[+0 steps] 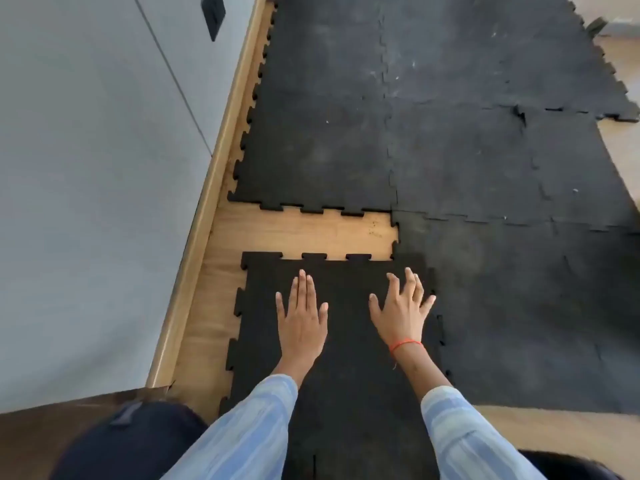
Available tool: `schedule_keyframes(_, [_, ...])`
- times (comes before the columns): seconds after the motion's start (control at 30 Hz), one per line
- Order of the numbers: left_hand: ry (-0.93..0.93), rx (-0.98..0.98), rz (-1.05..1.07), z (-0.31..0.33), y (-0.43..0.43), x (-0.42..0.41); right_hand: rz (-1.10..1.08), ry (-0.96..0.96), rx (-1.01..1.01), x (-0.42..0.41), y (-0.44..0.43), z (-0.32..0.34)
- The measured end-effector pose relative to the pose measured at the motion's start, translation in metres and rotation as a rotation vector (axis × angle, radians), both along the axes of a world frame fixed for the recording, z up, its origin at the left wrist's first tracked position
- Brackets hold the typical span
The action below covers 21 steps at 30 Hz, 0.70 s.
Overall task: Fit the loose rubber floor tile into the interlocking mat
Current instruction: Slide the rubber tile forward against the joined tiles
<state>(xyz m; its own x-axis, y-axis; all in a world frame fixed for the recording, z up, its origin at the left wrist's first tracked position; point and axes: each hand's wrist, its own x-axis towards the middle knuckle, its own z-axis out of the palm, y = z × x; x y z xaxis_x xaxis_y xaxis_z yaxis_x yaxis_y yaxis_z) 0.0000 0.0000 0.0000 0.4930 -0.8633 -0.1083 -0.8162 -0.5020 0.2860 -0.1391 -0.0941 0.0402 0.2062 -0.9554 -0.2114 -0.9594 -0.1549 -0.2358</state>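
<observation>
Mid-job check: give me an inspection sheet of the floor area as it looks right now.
Surface: wooden floor, a bare strip showing between the tile and the mat.
Job's things: loose rubber tile lies flat, its far tabs short of the interlocking mat; its right edge overlaps the mat's neighbouring tile.
Clutter: pale specks and scuffs on the mat; one far seam is lifted.
Grippers: left hand and right hand flat, palms down on the tile, fingers spread, grasping nothing.
Cables: nothing seen.
Surroundings: grey wall with wooden skirting on the left; dark wall plate near the top.
</observation>
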Motion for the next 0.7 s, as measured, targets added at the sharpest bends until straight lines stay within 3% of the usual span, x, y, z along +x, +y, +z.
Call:
schedule_keyframes(0.17, [0.074, 0.182, 0.159, -0.078, 0.016, 0.009, -0.308, -0.03, -0.005, -0.028, 0.002, -0.082])
schedule_keyframes(0.33, [0.173, 0.24, 0.423, -0.106, 0.026, 0.027, -0.604, -0.012, 0.145, -0.054, 0.0, -0.117])
schedule_keyframes(0.43, [0.201, 0.269, 0.571, -0.105, 0.025, 0.033, -0.629, -0.007, 0.173, -0.058, -0.004, -0.118])
schedule_keyframes(0.7, [0.189, 0.278, 0.667, -0.098, 0.016, 0.049, -0.664, 0.0, 0.257, -0.078, -0.026, -0.107])
